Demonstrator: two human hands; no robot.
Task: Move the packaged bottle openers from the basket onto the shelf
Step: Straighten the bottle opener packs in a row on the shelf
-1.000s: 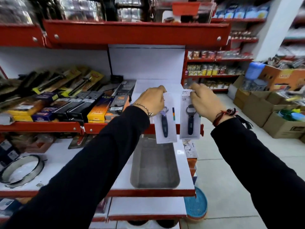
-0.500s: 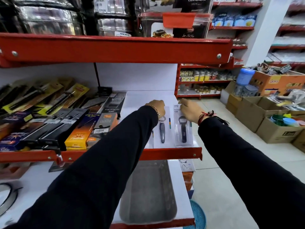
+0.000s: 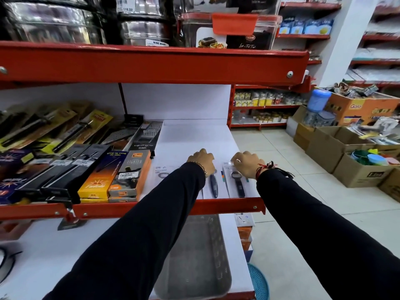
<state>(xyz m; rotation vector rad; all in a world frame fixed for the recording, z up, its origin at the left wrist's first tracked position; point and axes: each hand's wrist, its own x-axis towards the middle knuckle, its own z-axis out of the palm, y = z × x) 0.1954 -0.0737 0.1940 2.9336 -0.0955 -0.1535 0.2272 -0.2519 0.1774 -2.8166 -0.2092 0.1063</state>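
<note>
Packaged bottle openers: two cards, held in the air a second ago, now lie flat on the white shelf, just behind its red front lip. Our left hand and right hand press their tops, fingers curled. Another card lies left; placement near done.

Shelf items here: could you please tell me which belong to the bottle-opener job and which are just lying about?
Job:
- packaged bottle openers
- white shelf
- grey basket
- left hand
- right hand

Lying about:
- lighter boxes
- graters
- cardboard boxes
</note>
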